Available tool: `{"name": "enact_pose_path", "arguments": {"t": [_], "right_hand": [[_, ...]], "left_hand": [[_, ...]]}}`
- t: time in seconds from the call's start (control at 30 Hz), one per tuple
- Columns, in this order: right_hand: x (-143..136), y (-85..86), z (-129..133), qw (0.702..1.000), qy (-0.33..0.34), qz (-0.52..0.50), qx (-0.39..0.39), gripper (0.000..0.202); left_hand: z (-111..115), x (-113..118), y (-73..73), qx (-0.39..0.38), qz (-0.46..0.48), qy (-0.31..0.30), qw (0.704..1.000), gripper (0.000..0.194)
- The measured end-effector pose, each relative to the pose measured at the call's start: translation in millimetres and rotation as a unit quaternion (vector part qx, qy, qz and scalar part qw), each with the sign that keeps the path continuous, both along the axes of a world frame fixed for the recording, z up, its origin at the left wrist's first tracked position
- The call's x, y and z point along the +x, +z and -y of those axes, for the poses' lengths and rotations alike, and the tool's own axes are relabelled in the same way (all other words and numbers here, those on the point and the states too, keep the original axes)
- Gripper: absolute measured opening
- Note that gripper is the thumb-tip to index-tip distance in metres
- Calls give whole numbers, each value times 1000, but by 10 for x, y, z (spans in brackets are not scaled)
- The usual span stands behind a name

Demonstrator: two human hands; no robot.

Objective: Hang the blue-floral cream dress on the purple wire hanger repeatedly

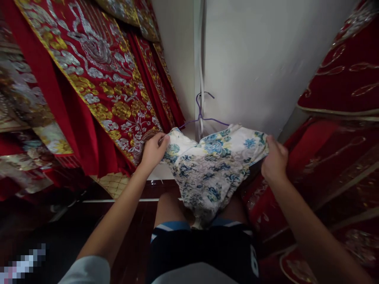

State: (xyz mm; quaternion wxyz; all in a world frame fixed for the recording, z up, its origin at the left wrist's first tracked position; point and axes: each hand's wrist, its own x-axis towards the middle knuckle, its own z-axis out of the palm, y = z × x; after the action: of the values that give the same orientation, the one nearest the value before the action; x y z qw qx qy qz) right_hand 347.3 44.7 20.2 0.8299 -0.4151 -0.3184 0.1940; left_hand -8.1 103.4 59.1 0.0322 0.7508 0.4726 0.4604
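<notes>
A white garment (211, 169) with blue and yellow flowers hangs on a purple hanger (200, 116) in front of me. Its neckline has blue piping, and the cloth tapers down toward my legs. My left hand (154, 150) pinches the sleeve on the left. On the opposite side, my right hand (275, 159) has its fingers closed on the other sleeve edge. Between both hands the top of the garment is spread wide. The hanger's arms run into the shoulders, where cloth hides their ends.
Red costumes (97, 71) with gold and silver embroidery hang at the left. More dark red embroidered garments (349, 79) fill the right side. A pale wall (251, 59) rises behind the hanger, with a whitish strip (201, 51) running down it. Below is a dark reddish floor (127, 244).
</notes>
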Motion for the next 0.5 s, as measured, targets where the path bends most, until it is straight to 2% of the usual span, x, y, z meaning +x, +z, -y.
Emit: {"name": "enact_pose_path", "arguments": {"t": [0.07, 0.13, 0.2, 0.27, 0.33, 0.43, 0.47, 0.5], "right_hand": [[64, 205, -53, 998, 25, 28, 44, 34], [130, 496, -171, 995, 44, 51, 71, 27], [157, 790, -300, 993, 68, 60, 82, 20], [91, 992, -358, 989, 95, 70, 88, 21], [-89, 1056, -273, 982, 138, 84, 93, 19], [-449, 970, 157, 958, 234, 146, 83, 19], [-548, 930, 352, 937, 284, 190, 70, 21], [-623, 897, 551, 892, 367, 256, 56, 27]], "left_hand": [[4, 73, 42, 25, 25, 7, 999, 31], [7, 152, 112, 44, 47, -1, 998, 31], [5, 216, 172, 54, 65, -11, 996, 34], [-14, 260, 189, 52, 77, -18, 996, 37], [-54, 283, 140, 43, 86, -24, 995, 36], [-131, 278, -50, 30, 124, -31, 991, 31], [-149, 269, -127, 14, 155, -32, 987, 35], [-159, 260, -201, -3, 201, -25, 979, 40]]}}
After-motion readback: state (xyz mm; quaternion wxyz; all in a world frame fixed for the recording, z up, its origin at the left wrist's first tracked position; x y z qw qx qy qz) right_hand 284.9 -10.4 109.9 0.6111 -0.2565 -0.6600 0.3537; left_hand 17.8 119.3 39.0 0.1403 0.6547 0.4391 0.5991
